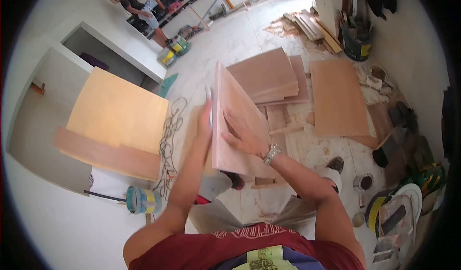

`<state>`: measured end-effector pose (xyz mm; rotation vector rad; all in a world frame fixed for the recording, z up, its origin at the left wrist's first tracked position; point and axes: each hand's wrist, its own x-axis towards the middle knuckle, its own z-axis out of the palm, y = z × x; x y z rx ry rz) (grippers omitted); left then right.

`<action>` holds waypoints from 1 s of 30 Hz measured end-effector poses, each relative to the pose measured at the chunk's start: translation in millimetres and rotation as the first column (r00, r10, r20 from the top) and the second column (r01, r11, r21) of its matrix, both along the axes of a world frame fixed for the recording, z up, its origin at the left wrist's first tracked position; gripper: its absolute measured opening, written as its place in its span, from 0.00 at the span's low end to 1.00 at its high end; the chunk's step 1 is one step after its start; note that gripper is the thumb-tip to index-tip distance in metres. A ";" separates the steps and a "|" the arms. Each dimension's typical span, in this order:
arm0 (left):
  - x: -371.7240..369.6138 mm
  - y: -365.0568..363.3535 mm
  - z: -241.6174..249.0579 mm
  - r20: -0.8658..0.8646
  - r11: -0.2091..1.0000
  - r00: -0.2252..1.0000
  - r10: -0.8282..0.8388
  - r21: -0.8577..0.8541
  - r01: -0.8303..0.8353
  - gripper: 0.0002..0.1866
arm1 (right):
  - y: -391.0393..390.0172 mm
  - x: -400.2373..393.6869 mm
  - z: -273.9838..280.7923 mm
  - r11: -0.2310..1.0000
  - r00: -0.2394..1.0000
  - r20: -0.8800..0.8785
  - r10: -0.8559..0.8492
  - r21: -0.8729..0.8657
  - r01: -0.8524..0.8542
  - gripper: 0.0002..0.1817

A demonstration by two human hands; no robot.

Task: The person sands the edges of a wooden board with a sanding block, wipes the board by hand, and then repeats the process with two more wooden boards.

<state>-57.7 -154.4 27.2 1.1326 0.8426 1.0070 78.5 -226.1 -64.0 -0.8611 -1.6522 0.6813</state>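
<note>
A flat wooden panel (237, 121) stands on edge in front of me, between my two arms. My right hand (242, 133) lies flat with spread fingers on its right face; a metal watch is on that wrist. On the panel's left side, my left hand (205, 118) is closed around a thin greyish object (209, 94), close to the panel's long edge. Most of the left fingers are hidden, and I cannot make out what kind of object this is.
Stacked panels (264, 75) lie ahead; another panel (338, 97) is to the right. Yellowish boards (117, 109) lean at left beside a tangled cable (168, 140) and a bucket (144, 200). A tin (363, 182) stands at right. Another person (139, 10) is far back.
</note>
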 end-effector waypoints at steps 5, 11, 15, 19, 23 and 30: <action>-20.9 -102.7 5.4 0.093 0.997 0.995 -0.034 -0.069 0.041 0.33 | -0.6 -3.7 -0.4 1.000 1.000 -0.008 -0.007 -0.013 0.007 0.45; 35.8 116.7 2.5 -0.021 0.996 0.999 -0.031 0.078 0.033 0.27 | 3.2 -1.6 -3.2 1.000 0.999 0.019 -0.029 0.003 0.029 0.44; 49.3 201.5 -3.4 -0.042 0.984 0.987 -0.157 0.076 0.160 0.28 | -22.2 12.8 30.1 0.991 0.965 0.255 -0.068 -0.094 0.094 0.40; 29.3 81.3 7.3 0.025 0.994 0.998 -0.065 -0.084 0.067 0.32 | 0.4 -4.6 -5.0 0.988 0.970 0.191 -0.153 -0.003 0.156 0.39; -18.0 -76.4 7.0 -0.001 0.993 1.000 0.011 -0.118 -0.011 0.32 | 9.2 -9.4 -18.9 0.994 0.988 0.114 -0.109 0.031 0.106 0.40; -57.9 -187.5 8.8 0.087 0.979 0.996 0.005 -0.203 0.013 0.29 | 1.6 -8.8 -3.4 0.999 0.998 0.025 -0.052 0.015 0.052 0.42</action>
